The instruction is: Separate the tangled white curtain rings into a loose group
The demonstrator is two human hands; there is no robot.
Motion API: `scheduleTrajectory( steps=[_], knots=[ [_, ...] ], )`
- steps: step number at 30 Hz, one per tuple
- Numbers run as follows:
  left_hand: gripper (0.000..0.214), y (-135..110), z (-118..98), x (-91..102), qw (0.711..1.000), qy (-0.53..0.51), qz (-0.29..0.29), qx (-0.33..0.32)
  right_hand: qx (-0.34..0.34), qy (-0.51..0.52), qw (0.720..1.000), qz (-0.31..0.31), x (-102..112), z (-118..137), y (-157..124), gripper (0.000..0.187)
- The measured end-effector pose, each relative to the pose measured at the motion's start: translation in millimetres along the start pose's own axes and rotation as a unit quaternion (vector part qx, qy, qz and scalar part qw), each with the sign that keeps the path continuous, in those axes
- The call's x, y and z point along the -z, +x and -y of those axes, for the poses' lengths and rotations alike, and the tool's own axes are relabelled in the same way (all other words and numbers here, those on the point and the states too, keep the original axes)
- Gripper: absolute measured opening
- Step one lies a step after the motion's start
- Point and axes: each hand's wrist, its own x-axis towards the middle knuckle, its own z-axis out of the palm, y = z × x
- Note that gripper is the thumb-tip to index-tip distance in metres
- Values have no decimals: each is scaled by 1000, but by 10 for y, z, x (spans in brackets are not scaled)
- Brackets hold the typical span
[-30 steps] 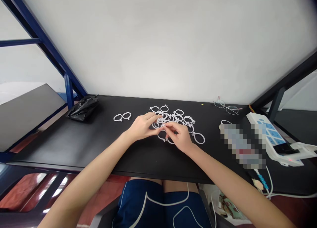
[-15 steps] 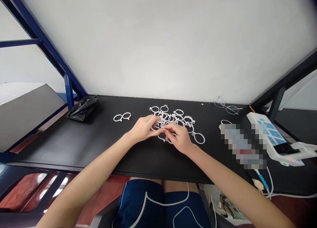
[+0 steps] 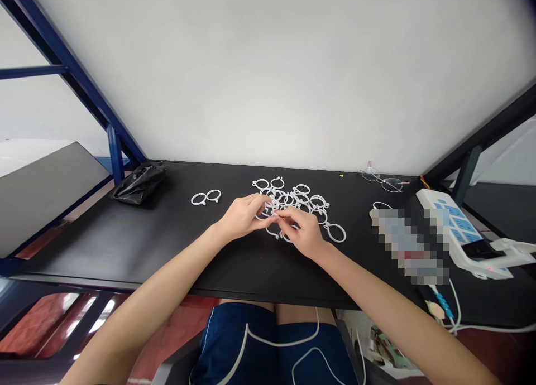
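Observation:
My left hand (image 3: 245,216) and my right hand (image 3: 302,230) meet fingertip to fingertip above a pile of white plastic rings (image 3: 319,202). Both are closed in a pinch on a white ring, mostly hidden by the fingers and hard to tell from the rings behind it. Each loose ring is thin and round with a small knob or clasp on its rim. Several rings overlap around and behind my fingers. Off to the left of the pile, two white rings (image 3: 199,199) lie side by side, apart from the others.
A crumpled black plastic bag (image 3: 140,184) lies at the back left of the black desk (image 3: 138,234). On the right are eyeglasses (image 3: 391,184), a pixelated, blurred-out object (image 3: 412,248) with a cable, and a white power strip (image 3: 456,229). Blue and black frame bars slant up at both sides.
Both hands stay almost in the same place, still pinching together over the pile. The whole view has shifted very slightly; the loose rings lie as before.

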Motion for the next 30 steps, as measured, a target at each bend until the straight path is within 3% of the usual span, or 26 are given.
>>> scheduleTrajectory(
  steps=[22, 30],
  knots=[
    [37, 7, -9, 16, 1000, 15, 0, 4, 22, -21, 999, -27, -4, 39, 19, 6],
    [38, -2, 6, 23, 998, -9, 48, 46, 38, -9, 997, -62, -11, 64, 33, 5]
  ],
)
